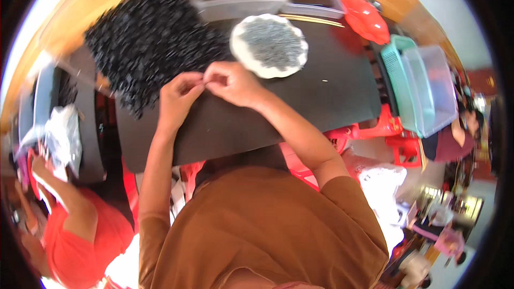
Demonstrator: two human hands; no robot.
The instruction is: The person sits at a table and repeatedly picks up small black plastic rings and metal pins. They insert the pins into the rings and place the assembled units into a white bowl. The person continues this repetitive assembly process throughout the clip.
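Above the dark table my left hand (182, 96) and my right hand (234, 83) meet fingertip to fingertip. Both are closed in a pinch. Whatever sits between the fingertips is too small and blurred to name. Just beyond and to the left spreads a large heap of small black pieces (155, 37), its near edge close to my left hand. A white scalloped plate (295, 67) lies a little beyond my right hand, carrying a pile of thin grey metallic-looking pieces (270, 40).
Clear plastic bins (235, 8) line the table's far side, with two thin sticks (316, 20) and a red lobed dish (367, 18) to their right. Teal and clear baskets (407, 85) stand at the right edge. A person in red (85, 235) sits at the left.
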